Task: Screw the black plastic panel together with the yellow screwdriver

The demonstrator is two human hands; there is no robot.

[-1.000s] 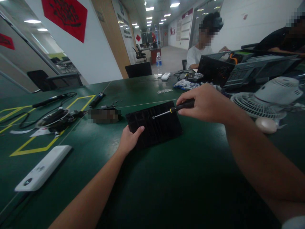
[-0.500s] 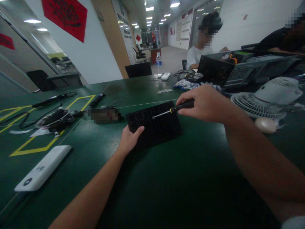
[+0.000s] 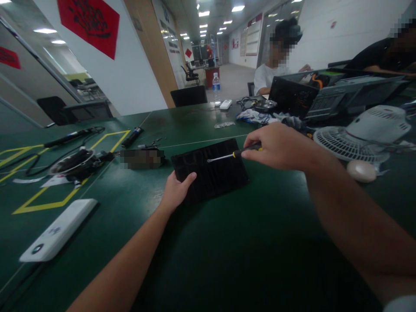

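Holding blk panel (image 3: 214, 173) w/ L hand (image 3: 177, 188), screwdriver (image 3: 238, 154) in R hand (image 3: 276, 145)

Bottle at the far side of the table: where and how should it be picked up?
I'd wrap the fingers around the middle of the bottle, at its blue label, coming in level from its left or near side. It stands upright, with a slim, upright body to close on, and a white box lies close on its right.
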